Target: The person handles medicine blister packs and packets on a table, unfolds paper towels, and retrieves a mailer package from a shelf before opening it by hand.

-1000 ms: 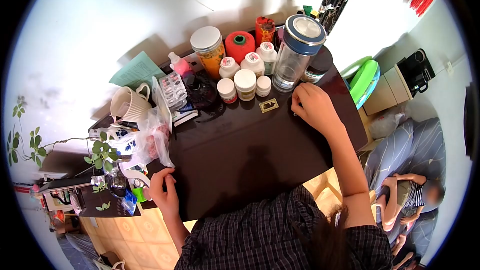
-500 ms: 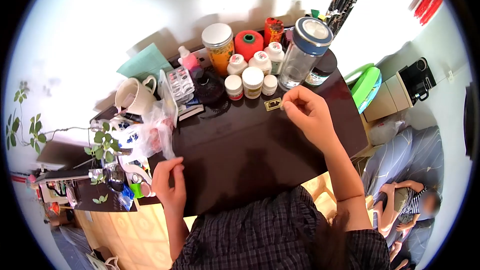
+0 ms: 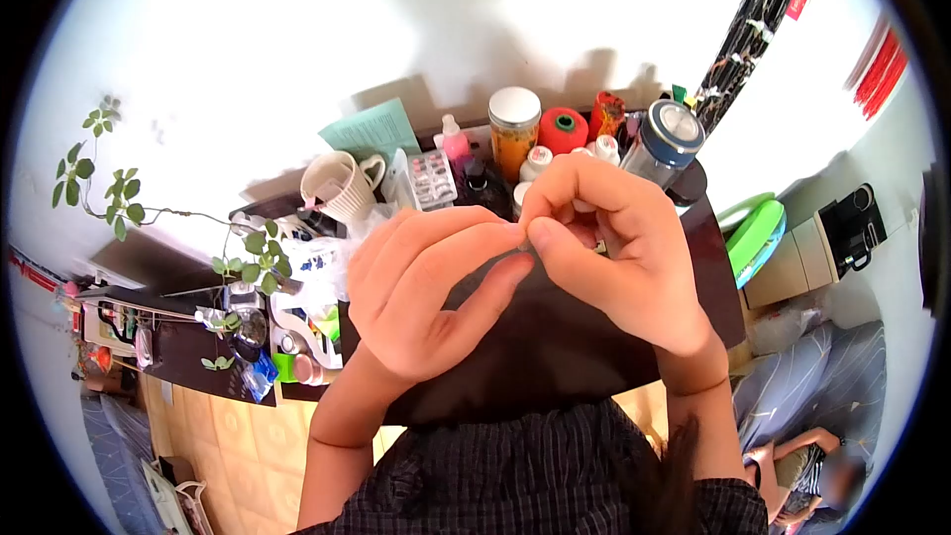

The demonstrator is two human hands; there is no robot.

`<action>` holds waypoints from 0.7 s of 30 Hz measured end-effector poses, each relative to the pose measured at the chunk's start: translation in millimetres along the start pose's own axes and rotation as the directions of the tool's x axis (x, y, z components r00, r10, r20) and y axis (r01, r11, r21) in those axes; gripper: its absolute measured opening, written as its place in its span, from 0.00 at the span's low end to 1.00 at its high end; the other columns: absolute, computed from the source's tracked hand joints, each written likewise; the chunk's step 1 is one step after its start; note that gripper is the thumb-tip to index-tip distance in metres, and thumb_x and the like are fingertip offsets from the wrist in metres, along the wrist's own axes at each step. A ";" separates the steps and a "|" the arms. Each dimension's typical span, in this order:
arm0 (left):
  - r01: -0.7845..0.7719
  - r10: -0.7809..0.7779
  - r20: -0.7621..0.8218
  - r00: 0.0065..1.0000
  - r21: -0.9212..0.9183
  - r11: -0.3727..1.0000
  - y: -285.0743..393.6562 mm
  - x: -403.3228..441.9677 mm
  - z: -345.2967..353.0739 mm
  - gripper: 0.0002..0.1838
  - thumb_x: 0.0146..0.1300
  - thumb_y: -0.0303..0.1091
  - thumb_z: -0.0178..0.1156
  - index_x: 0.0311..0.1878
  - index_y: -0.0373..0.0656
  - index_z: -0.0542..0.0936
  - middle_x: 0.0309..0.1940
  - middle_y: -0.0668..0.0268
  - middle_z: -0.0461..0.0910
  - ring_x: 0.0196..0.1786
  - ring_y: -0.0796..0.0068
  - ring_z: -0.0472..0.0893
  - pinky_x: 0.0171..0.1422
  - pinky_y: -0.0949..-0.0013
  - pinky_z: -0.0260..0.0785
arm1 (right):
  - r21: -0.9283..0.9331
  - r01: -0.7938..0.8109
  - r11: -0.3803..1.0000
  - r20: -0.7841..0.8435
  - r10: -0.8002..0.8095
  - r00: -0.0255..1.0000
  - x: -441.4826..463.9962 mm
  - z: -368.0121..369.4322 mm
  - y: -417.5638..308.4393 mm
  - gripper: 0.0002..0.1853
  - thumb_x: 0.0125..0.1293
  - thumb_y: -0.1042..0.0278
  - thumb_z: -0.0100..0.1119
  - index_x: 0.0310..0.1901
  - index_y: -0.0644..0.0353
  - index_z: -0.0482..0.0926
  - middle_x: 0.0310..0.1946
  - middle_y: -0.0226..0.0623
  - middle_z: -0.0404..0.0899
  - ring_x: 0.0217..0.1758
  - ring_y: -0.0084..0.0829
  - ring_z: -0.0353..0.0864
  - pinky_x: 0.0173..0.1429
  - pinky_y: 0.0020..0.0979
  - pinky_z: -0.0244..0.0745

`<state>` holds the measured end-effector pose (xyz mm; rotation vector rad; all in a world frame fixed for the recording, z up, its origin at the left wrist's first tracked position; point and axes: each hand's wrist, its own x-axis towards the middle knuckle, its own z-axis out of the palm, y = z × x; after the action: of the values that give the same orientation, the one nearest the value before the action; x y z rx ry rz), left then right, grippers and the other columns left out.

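Observation:
Both hands are raised over the dark table [image 3: 555, 367], fingertips meeting near the middle of the view. My right hand [image 3: 619, 253] is curled, thumb and index finger pinched on something too small to make out. My left hand [image 3: 436, 287] reaches to the same spot, its thumb and fingertips brought together; whether it holds anything is hidden. Behind the hands stand a glass bottle with a blue lid [image 3: 666, 144], an orange jar with a silver lid [image 3: 514, 134], a red spool [image 3: 563, 131] and several white bottles [image 3: 536, 162], partly covered.
At the left are a cream mug [image 3: 339, 188], blister packs [image 3: 432, 179], a pink-topped bottle [image 3: 455, 140], a green paper [image 3: 371, 129] and a trailing plant [image 3: 263, 258]. A person [image 3: 807, 476] rests on a bed at the lower right. Green rings [image 3: 755, 238] lie beside the table.
Both hands have risen from the table and come together, fingertips touching. The camera view has shifted, so the tabletop items appear lower and farther right. The hands now block part of them.

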<state>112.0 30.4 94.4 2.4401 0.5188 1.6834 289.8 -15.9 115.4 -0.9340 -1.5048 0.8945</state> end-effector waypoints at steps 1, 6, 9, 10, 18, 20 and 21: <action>-0.004 0.004 -0.018 1.000 -0.007 1.000 -0.1 3.0 0.5 0.17 0.45 0.22 0.76 0.40 0.39 0.83 0.33 0.62 0.84 0.27 0.68 0.79 0.28 0.72 0.68 | 0.032 0.011 0.999 -0.005 -0.011 1.000 2.0 1.1 -2.3 0.03 0.67 0.76 0.59 0.37 0.65 0.76 0.28 0.25 0.74 0.30 0.10 0.67 0.33 0.16 0.60; -0.044 0.039 -0.121 0.992 -0.040 0.998 -1.5 19.1 1.5 0.16 0.47 0.20 0.74 0.40 0.38 0.83 0.33 0.62 0.84 0.27 0.72 0.79 0.29 0.73 0.68 | 0.169 0.053 0.984 -0.032 -0.048 0.998 13.4 7.1 -12.3 0.02 0.69 0.77 0.58 0.38 0.65 0.75 0.30 0.23 0.74 0.31 0.07 0.66 0.33 0.14 0.61; -0.081 0.063 -0.182 0.981 -0.091 0.993 -4.1 28.9 2.4 0.15 0.48 0.18 0.73 0.41 0.38 0.83 0.34 0.62 0.84 0.27 0.73 0.79 0.30 0.74 0.68 | 0.263 0.100 0.960 -0.061 -0.087 0.994 17.7 9.0 -19.3 0.02 0.69 0.77 0.57 0.38 0.65 0.75 0.31 0.23 0.76 0.32 0.06 0.67 0.33 0.12 0.61; -0.076 0.053 -0.198 0.979 -0.112 0.991 -3.4 31.0 2.5 0.15 0.48 0.18 0.73 0.41 0.38 0.83 0.34 0.61 0.84 0.27 0.73 0.79 0.30 0.74 0.69 | 0.270 0.118 0.956 -0.066 -0.104 0.992 18.6 9.1 -21.8 0.02 0.69 0.78 0.57 0.38 0.65 0.75 0.31 0.23 0.76 0.32 0.06 0.67 0.34 0.12 0.61; -0.076 0.053 -0.225 0.973 -0.095 0.993 -6.4 32.2 2.7 0.14 0.51 0.17 0.71 0.42 0.37 0.83 0.35 0.60 0.85 0.29 0.73 0.79 0.32 0.74 0.70 | 0.324 0.164 0.932 -0.120 -0.131 0.984 21.8 14.3 -18.6 0.01 0.69 0.78 0.57 0.39 0.65 0.75 0.31 0.25 0.77 0.32 0.07 0.68 0.35 0.14 0.62; -0.056 0.032 -0.219 0.975 -0.100 0.993 -5.6 30.1 2.2 0.13 0.52 0.18 0.71 0.42 0.37 0.83 0.35 0.60 0.85 0.30 0.74 0.80 0.33 0.74 0.70 | 0.268 0.175 0.948 -0.086 -0.157 0.984 22.6 10.8 -15.8 0.02 0.68 0.78 0.58 0.40 0.64 0.76 0.31 0.24 0.77 0.31 0.08 0.66 0.35 0.14 0.61; -0.005 -0.028 -0.199 0.980 -0.161 0.987 -4.9 28.2 0.2 0.12 0.53 0.18 0.70 0.42 0.36 0.83 0.35 0.60 0.86 0.31 0.74 0.80 0.34 0.74 0.70 | 0.237 0.181 0.955 -0.075 -0.167 0.983 22.7 10.3 -14.9 0.02 0.68 0.78 0.58 0.40 0.64 0.76 0.31 0.24 0.76 0.31 0.08 0.66 0.34 0.14 0.61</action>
<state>120.1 44.8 117.8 2.1656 0.4012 1.8992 276.2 -1.7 136.8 -0.6319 -1.3717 0.8936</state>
